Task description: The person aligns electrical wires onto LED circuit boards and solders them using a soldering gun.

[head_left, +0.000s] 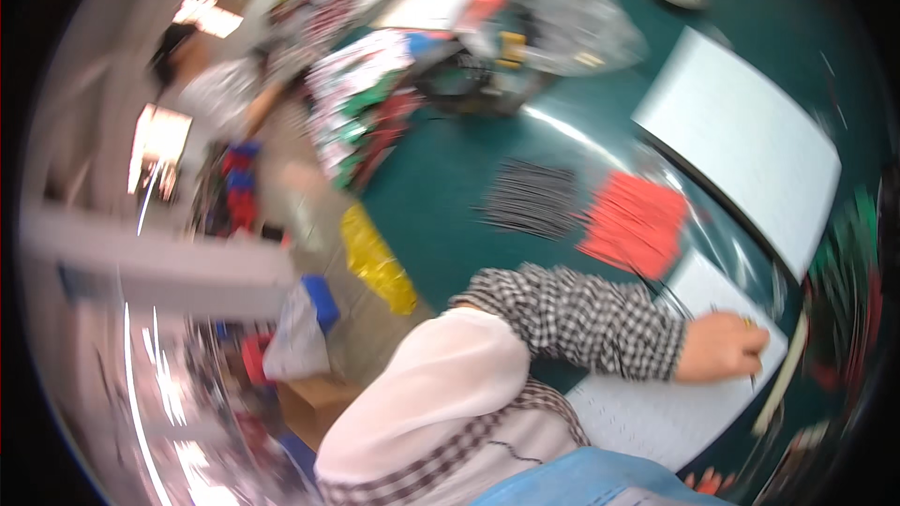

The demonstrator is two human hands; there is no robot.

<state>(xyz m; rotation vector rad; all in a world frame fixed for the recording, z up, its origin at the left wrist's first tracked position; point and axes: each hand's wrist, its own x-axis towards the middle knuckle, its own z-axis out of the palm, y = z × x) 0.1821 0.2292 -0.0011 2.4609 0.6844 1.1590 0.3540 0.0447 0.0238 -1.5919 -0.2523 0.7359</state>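
Note:
My left hand [722,349], in a black-and-white checked sleeve, rests on a white sheet of paper [647,417] with rows of faint marks. Its fingers are curled in, and a thin dark tip shows beneath them; what they hold is hidden. Just beyond the forearm lies a flat bundle of thin red wires [635,223], with a bundle of dark grey wires [530,197] to its left. A few dark strands run from the red wires toward the paper. Only blurred fingertips of my right hand [710,482] show at the lower edge, near the paper's corner.
A large white board [745,145] lies on the green table [427,173] at the right. Green and dark wires [848,262] sit along the right rim. Toward the back are a clear plastic bag [586,23] and coloured bundles [361,98]. Another person [220,89] sits at far left.

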